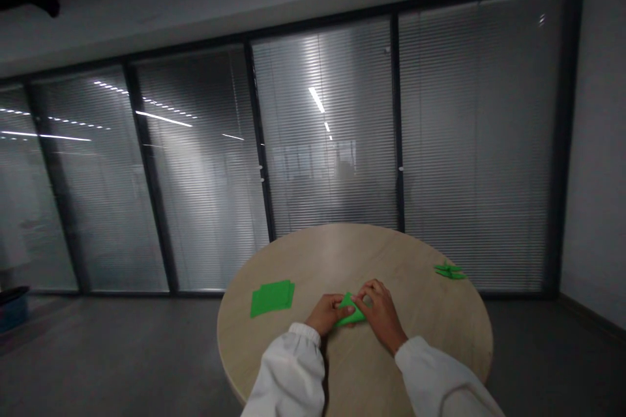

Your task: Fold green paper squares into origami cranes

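Observation:
A folded piece of green paper [350, 317] is between my two hands, just above or on the round table. My left hand [327, 314] grips its left side, thumb lying over the paper. At the upper right of the same piece, my right hand [380, 313] pinches the edge with thumb and forefinger, its other fingers curled. Left of my hands lies a small stack of flat green paper sheets [272, 298]. Several thin folded green paper pieces [448, 271] rest in a cluster near the table's right edge.
The round wooden table [342, 251] has a pale top with a curved edge. Behind it runs a glass partition with blinds [332, 189] in dark frames. A dark blue bin [14, 309] stands on the floor at far left, and a white wall [596, 143] rises on the right.

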`<state>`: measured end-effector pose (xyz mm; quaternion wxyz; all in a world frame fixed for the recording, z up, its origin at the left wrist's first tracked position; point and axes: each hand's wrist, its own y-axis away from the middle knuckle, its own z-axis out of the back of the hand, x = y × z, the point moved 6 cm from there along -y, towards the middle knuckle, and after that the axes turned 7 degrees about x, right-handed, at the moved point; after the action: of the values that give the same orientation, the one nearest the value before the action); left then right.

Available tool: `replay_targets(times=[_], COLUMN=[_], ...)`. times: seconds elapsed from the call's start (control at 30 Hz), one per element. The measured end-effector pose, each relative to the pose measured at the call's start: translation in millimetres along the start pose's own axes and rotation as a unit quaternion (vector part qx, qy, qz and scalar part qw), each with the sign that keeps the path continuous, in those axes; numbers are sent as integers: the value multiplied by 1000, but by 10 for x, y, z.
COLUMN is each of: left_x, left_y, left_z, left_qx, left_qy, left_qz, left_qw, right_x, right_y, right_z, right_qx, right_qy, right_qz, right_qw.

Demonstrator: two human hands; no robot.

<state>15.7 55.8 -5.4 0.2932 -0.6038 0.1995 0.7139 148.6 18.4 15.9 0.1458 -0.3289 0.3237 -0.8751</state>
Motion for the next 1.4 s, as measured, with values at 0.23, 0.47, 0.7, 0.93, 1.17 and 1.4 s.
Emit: replay_targets(times=[0.23,0.47,0.7,0.93,1.17,1.4], left_x=[-21,-32,-9,43,-7,31], left_y=[23,42,29,2,28,3], left_z=[-34,-36,-25,-12,-67,29], left_qx=[1,5,1,1,12,-44], left_qy=[-6,-12,-18,-15,3,17], left_qz=[14,10,7,20,24,20], left_qw=[1000,1000,1000,1000,1000,999], right_x=[-33,-30,10,-18,-8,-187], right_y=[7,10,-10,-32,-43,-60], right_z=[-32,-27,-129,-155,-176,-139], right_qx=[5,0,50,45,56,12], right_qy=[-1,-38,-66,-93,-122,-180], right_qz=[1,-7,12,-3,-1,-54], right_qw=[1000,999,996,995,991,982])
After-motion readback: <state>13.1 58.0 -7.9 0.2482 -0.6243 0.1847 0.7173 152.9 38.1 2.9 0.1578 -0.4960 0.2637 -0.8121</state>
